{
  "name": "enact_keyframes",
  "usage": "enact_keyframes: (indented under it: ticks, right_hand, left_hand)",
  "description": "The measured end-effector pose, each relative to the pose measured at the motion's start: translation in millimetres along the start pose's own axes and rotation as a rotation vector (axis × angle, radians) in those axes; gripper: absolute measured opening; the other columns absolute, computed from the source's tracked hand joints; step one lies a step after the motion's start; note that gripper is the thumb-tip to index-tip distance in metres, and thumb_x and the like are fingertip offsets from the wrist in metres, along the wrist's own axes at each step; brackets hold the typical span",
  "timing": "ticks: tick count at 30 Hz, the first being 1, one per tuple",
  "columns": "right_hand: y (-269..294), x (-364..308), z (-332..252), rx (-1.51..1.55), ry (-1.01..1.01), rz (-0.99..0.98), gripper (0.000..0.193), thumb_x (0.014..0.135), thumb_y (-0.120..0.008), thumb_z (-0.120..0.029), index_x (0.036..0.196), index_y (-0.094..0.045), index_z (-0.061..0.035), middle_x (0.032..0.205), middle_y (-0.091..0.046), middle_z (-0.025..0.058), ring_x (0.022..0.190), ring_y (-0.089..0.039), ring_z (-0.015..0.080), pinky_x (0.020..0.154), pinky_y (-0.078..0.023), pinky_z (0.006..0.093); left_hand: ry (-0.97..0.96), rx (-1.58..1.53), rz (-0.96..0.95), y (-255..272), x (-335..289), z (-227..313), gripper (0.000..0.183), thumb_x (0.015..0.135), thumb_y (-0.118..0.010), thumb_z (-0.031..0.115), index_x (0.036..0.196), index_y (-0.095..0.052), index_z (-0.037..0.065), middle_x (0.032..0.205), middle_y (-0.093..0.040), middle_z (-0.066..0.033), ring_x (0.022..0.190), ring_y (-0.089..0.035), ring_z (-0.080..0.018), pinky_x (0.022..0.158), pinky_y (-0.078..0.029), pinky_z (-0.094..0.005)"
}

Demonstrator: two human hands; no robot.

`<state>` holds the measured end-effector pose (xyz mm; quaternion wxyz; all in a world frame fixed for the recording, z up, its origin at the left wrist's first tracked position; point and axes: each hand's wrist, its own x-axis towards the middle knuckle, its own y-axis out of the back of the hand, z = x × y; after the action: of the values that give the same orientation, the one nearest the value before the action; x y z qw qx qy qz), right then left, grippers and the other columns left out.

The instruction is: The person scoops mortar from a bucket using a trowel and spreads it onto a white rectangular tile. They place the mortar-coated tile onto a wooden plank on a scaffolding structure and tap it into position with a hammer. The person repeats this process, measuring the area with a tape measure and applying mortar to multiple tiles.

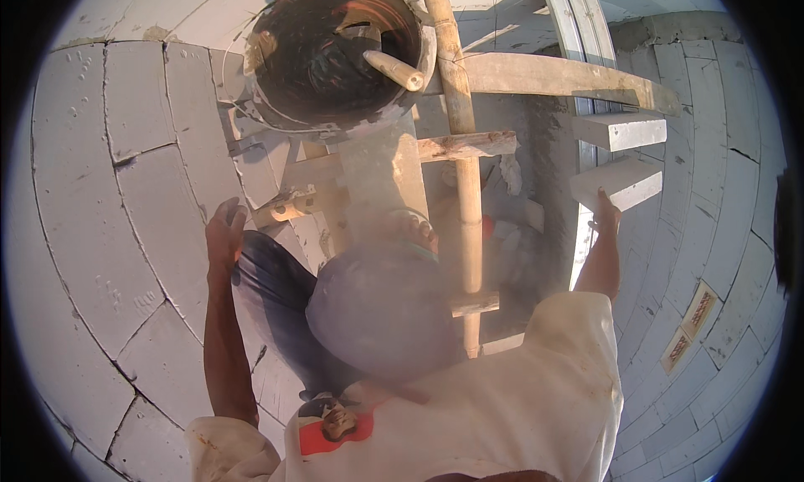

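Observation:
At the right, my right hand (610, 214) grips the near end of a pale rectangular block (617, 184). A similar pale block (621, 132) sits just beyond it, with a gap between the two. My left hand (224, 232) is beside my bent knee, close to the wall of large pale blocks (142, 189) on the left. Its fingers are loosely bent and apart, with nothing seen in them. Ahead, a mortar-smeared bucket (276, 118) stands on a board, and a tool with a round wooden handle (394, 70) leans inside it.
A bamboo pole (471, 231) with short wooden crosspieces (466, 145) runs down the middle. A curved plank (553, 73) crosses behind it. Metal channels (580, 17) rise beside the right block wall (712, 214). My foot (414, 228) rests on the board; rubble lies below.

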<state>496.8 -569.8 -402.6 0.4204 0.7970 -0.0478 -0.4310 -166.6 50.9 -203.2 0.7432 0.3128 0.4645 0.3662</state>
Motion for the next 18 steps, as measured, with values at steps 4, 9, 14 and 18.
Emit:
enact_keyframes:
  ticks: [4,9,14,18]
  right_hand:
    - [-4.7,11.3,20.3,0.166,0.368,-0.086,0.056,0.083,-0.088,-0.042,0.113,-0.068,0.0018,0.093,-0.062,0.0092,0.072,-0.055,0.0205,0.059,-0.044,0.0400]
    - [28.2,-49.4,20.2,0.479,0.168,-0.002,0.038,0.081,-0.083,-0.027,0.110,-0.069,-0.0068,0.105,-0.065,0.0021,0.083,-0.062,0.0250,0.070,-0.053,0.0411]
    - [88.8,-180.2,15.5,0.377,0.242,0.068,0.043,0.081,-0.078,-0.037,0.105,-0.071,-0.0028,0.093,-0.067,0.0080,0.072,-0.061,0.0227,0.060,-0.050,0.0362]
    - [128.6,-278.2,15.0,-0.010,0.373,-0.085,0.054,0.074,-0.079,-0.036,0.112,-0.069,0.0004,0.094,-0.068,0.0112,0.074,-0.064,0.0230,0.063,-0.051,0.0351]
  left_hand:
    - [0.016,-0.150,-0.033,-0.2,3.0,-7.1,0.048,0.101,-0.065,0.021,0.141,-0.063,-0.004,0.128,-0.075,-0.0226,0.117,-0.074,-0.0303,0.102,-0.055,-0.0375]
    - [-0.089,-0.191,-0.013,-4.1,5.0,6.3,0.043,0.101,-0.067,0.013,0.141,-0.063,-0.004,0.126,-0.076,-0.0212,0.120,-0.074,-0.0278,0.104,-0.056,-0.0365]
    - [-0.207,-0.226,-0.012,-6.1,-2.9,25.6,0.042,0.101,-0.069,0.011,0.140,-0.063,-0.003,0.126,-0.076,-0.0214,0.119,-0.074,-0.0278,0.104,-0.056,-0.0376]
    - [-0.239,-0.275,-0.049,-4.7,-7.5,43.7,0.042,0.101,-0.070,0.012,0.140,-0.064,-0.004,0.126,-0.076,-0.0209,0.118,-0.074,-0.0279,0.104,-0.056,-0.0378]
